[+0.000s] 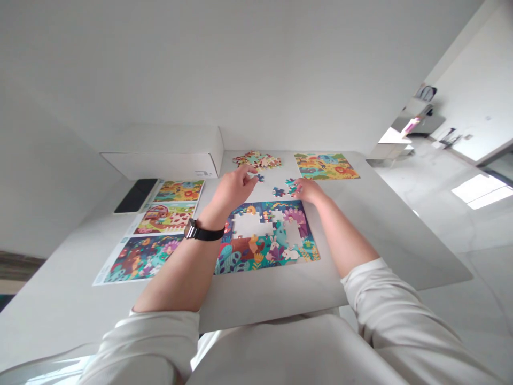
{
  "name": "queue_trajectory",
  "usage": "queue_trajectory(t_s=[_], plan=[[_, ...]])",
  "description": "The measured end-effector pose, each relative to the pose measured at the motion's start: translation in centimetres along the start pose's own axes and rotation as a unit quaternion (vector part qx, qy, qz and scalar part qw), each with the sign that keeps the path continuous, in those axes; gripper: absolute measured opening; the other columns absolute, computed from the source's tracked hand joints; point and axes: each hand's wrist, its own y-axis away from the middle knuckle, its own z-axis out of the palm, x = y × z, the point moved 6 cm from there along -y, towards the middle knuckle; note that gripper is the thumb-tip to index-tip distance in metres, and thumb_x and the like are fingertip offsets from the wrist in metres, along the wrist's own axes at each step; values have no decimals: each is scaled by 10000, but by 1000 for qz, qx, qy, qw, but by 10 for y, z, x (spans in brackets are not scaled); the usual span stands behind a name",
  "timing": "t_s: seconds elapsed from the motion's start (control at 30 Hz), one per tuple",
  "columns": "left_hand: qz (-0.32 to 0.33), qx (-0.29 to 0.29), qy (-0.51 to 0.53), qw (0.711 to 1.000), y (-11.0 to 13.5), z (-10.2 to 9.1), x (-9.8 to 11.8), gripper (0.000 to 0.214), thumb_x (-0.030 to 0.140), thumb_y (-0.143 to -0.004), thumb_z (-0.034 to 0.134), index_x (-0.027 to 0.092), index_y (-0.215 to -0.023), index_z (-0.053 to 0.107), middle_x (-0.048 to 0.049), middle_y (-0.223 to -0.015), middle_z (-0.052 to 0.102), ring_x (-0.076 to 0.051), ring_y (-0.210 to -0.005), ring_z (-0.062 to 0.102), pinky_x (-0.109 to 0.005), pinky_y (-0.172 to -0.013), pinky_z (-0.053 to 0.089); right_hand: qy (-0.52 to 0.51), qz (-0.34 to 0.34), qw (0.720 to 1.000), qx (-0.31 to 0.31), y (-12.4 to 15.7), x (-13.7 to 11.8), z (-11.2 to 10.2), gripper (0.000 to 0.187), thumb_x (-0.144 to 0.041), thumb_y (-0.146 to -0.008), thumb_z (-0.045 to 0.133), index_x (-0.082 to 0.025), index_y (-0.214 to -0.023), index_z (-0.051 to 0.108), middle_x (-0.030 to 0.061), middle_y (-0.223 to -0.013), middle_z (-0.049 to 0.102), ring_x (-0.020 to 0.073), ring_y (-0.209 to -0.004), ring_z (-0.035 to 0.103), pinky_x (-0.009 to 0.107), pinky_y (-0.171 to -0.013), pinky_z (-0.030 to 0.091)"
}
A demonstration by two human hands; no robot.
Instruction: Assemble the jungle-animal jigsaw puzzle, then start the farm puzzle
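A half-built colourful jigsaw puzzle (267, 235) lies on the white table (380, 224) in front of me, with white gaps in its middle. My left hand (234, 188), a black watch on its wrist, reaches beyond the puzzle's far edge and pinches a small blue piece (260, 177). My right hand (308, 190) rests on the table at the puzzle's far right corner, fingers curled on a loose piece (293, 187). Another loose blue piece (278, 192) lies between the hands.
A heap of loose pieces (256, 160) and a finished orange puzzle (325, 166) lie at the far edge. At the left are a sheet with three reference pictures (158, 230), a black phone (136, 195) and a white box (168, 152).
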Motion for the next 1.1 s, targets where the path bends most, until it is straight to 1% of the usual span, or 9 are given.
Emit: queue_trajectory(t_s=[0.2,0.3,0.53,0.63,0.73,0.83,0.93,1.0,1.1], plan=[[5,-1,6,1000,-1,3,-2,342,398,-959,581,222,-1222,711,-34,-788,747,-200,-728,648,-284,-676,416,-3,5,1000,-4,-1,0,1,508,-253,-833,843,-216,-1318,697,90,-1173,784,239,-1069,729,306,-938,533],[8,-4,6,1000,0,5,-1,346,400,-960,577,224,-1224,715,-34,-792,747,-200,-739,651,-282,-676,421,-6,16,1000,-7,-1,1,1,514,-275,-826,848,-209,-1314,702,96,-1166,780,240,-1041,731,307,-923,538],[4,-8,4,1000,1,8,3,351,392,-951,584,216,-1221,723,-47,-841,764,-199,-745,643,-278,-674,422,-8,-7,999,31,-3,-1,1,474,-261,-791,868,-189,-1243,744,89,-1047,775,245,-1074,705,321,-962,532],[9,-8,6,1000,1,6,2,350,388,-953,581,218,-1225,722,-45,-842,764,-200,-746,643,-279,-677,421,-25,-6,999,45,-4,2,-3,451,-267,-756,891,-182,-1182,770,104,-1095,765,241,-1058,706,323,-959,530],[6,-5,2,1000,1,5,0,346,381,-947,591,222,-1224,724,-41,-833,761,-202,-754,649,-279,-686,425,-60,-13,997,54,-4,3,-10,379,-263,-754,878,-187,-1112,781,93,-1124,764,224,-1015,711,322,-930,530],[5,-2,8,1000,1,5,0,341,380,-944,597,221,-1214,732,-38,-830,759,-200,-754,649,-280,-697,433,-150,-23,987,48,-2,-4,-20,304,-222,-794,818,-186,-1090,762,54,-1021,779,183,-909,708,293,-863,532],[15,-3,20,1000,0,6,0,306,383,-940,603,222,-1146,764,-40,-836,757,-190,-747,642,-286,-706,442,-272,-28,962,14,6,-21,-28,371,-200,-823,773,-189,-1187,706,32,-945,776,152,-794,695,267,-775,539],[24,-5,29,999,-1,8,1,277,381,-930,621,224,-1086,788,-43,-860,761,-183,-755,641,-290,-720,450,-341,-44,938,-38,15,-39,-30,397,-200,-824,773,-184,-1210,681,31,-905,775,154,-767,697,267,-745,544],[39,-22,50,998,-2,13,3,270,391,-917,647,222,-1056,805,-53,-926,777,-181,-790,653,-293,-747,469,-387,-76,912,-108,31,-66,-34,377,-200,-822,780,-181,-1185,680,33,-875,777,164,-797,709,264,-754,544]])
